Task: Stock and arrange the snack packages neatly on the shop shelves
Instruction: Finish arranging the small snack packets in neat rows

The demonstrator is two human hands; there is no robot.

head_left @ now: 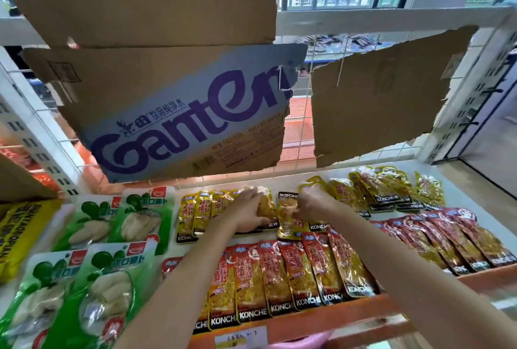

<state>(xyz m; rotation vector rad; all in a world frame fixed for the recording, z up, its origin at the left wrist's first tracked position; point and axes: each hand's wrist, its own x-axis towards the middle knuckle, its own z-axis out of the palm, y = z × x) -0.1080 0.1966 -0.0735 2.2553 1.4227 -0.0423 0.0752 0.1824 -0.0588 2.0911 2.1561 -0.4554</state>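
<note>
Yellow Konchew snack packets [195, 211] lie in a row at the back of the white shelf [464, 197]. My left hand [246, 210] grips one yellow packet [265, 203] in that row. My right hand [309, 204] is beside it, fingers curled, pinching another yellow packet [286, 217] that is turned upside down. More yellow packets [375, 189] lie to the right. Red Konchew packets [305, 270] overlap in a front row and continue on the right [447, 236].
Green radish packs [112, 236] fill the shelf's left side, with a yellow bag [19, 231] at the far left. Torn cardboard sheets [179, 113] [380, 91] hang on the wire back panel. An orange shelf edge [335, 318] with a price label runs along the front.
</note>
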